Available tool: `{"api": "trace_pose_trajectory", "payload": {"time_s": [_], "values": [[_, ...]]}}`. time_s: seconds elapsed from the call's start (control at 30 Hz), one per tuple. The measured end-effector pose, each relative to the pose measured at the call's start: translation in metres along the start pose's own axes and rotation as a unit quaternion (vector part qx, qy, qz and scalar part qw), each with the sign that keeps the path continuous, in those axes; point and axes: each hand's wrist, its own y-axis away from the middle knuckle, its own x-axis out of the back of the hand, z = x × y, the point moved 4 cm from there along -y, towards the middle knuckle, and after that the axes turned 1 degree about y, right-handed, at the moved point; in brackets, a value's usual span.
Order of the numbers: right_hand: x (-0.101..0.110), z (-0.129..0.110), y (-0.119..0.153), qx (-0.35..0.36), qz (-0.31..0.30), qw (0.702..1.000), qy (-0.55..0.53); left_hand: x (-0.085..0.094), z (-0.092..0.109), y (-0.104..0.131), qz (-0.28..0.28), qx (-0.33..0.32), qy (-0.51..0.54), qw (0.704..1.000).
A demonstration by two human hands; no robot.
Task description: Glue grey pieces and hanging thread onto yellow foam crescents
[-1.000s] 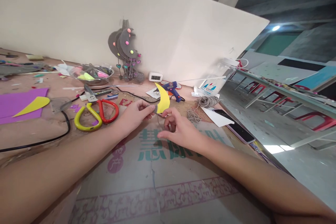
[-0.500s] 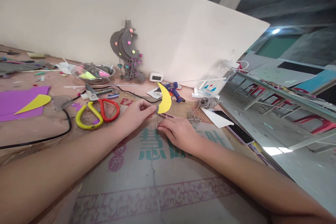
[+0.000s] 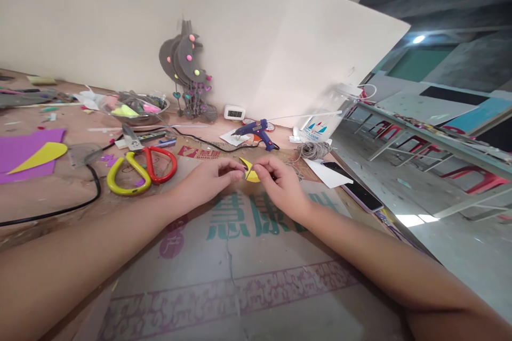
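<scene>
A small yellow crescent shows between my two hands, low over the printed board. My left hand is closed, its thumb and fingers pinched at the crescent's left side on something small and grey. From the right, my right hand pinches a thin grey piece, perhaps string, in front of the crescent. The fingertips of both hands are nearly touching. Just behind them lies a blue glue gun on the table.
Scissors with yellow and red handles lie left, near purple sheets and a bowl. Grey moon ornaments stand at the wall. String, a phone and a plastic jug are right.
The crescent has come down from upright to lower between the hands. My right hand has moved up, its fingertips now level with my left hand's. The view has shifted slightly.
</scene>
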Motion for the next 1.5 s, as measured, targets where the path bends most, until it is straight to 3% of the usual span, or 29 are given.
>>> {"api": "trace_pose_trajectory", "payload": {"time_s": [0.2, 0.57, 1.07, 1.5], "values": [[-0.003, 0.007, -0.003, -0.045, -0.013, 0.996, -0.077, -0.005, -0.005, -0.001, -0.01, -0.002, -0.005, 1.0], [-0.007, 0.006, -0.002, -0.038, -0.023, 0.987, -0.153, -0.005, 0.001, 0.003, 0.004, -0.017, -0.078, 0.997], [-0.001, 0.01, -0.005, -0.024, 0.018, 0.989, -0.144, -0.005, 0.009, 0.005, -0.01, -0.039, -0.086, 0.995], [-0.006, 0.008, -0.003, -0.03, -0.024, 0.987, -0.156, -0.009, 0.011, 0.008, -0.007, -0.061, -0.157, 0.986]]}}
